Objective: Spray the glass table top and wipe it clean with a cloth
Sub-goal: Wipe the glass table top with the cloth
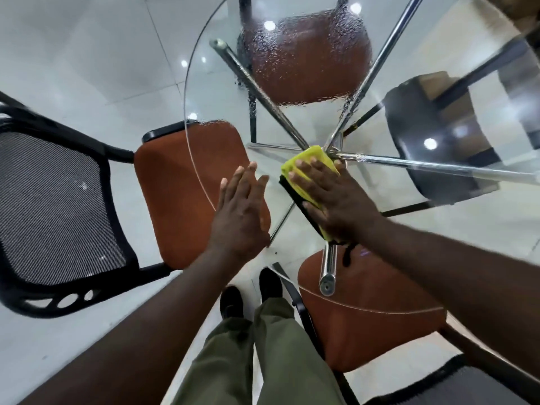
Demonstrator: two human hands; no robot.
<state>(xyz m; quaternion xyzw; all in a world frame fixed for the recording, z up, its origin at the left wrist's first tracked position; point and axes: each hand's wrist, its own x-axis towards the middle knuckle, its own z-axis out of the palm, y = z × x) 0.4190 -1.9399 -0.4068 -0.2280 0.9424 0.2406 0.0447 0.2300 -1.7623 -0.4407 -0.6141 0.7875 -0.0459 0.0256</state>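
The round glass table top [409,235] fills the middle and right of the head view. Its far part is covered with spray droplets [306,54]. My right hand [336,200] lies flat, fingers spread, pressing a folded yellow cloth with a black edge [309,162] onto the glass near the table's centre. My left hand [241,209] rests flat on the glass near its left rim, fingers together, holding nothing. No spray bottle is in view.
Chrome legs [263,95] cross under the glass at a hub. Chairs with brown seats stand at the left [181,194], far side [309,68] and near right [371,317]; a black chair [432,135] is at the right. My shoes [251,290] stand on white floor tiles.
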